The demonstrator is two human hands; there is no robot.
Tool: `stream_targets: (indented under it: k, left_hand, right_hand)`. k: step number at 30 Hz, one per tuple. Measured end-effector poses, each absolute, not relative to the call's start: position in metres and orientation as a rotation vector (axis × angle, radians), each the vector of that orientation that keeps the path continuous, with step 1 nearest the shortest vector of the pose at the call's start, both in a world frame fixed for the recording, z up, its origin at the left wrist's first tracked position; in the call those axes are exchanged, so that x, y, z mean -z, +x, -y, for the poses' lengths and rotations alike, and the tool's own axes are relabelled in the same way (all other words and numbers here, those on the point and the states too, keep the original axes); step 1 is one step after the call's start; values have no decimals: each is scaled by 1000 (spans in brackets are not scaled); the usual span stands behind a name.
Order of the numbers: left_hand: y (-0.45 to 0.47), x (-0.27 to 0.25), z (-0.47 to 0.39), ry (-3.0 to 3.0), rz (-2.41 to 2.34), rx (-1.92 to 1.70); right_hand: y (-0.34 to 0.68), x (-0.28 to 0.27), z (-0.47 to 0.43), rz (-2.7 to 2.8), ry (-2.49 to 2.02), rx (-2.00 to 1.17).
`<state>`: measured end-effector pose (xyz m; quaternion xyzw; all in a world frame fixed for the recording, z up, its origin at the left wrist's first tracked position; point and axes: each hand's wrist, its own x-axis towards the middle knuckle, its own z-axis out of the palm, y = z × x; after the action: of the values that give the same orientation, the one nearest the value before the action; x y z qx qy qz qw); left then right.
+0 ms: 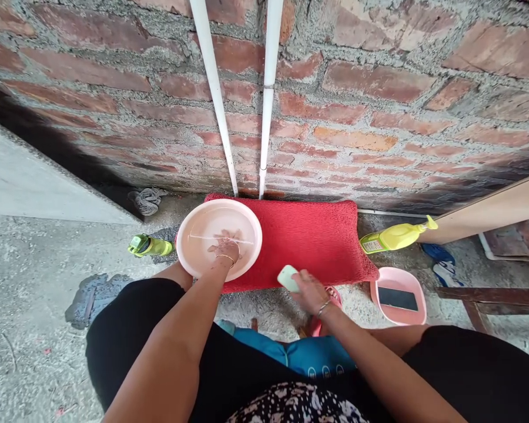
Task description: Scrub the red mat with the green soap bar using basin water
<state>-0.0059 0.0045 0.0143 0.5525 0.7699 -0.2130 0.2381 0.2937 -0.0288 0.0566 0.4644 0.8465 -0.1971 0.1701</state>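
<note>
From my remote feed I see the left hand (227,251) spread wide in the water-filled pink basin (181,242), right hand (309,292) gripping a pale green bar (287,278) over the near edge of the red cover (311,232).

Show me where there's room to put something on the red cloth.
The red cloth is bare from the large pink basin rightward to the end near the yellow bottle, beyond the right hand holding a pale green bar. It's crowded at the left end, where the basin sits with the left hand inside.
</note>
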Motion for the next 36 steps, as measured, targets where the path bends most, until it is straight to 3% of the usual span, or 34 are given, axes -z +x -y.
stream_targets:
  k: [5,11,30,36]
  left_hand:
    - [-4,-10,-3,1521,-2196,620]
    - [-3,-13,-4,1519,-2193,616]
    - [-1,-23,-5,1479,-2176,633]
    - [-1,-21,-5,1474,-2185,650]
  right_hand:
    - [223,-54,54,-2469,1027,617]
    - [209,-41,59,-2498,982,593]
    - [395,-60,3,-2152,1413,152]
    - [368,-72,4,-2209,1428,214]
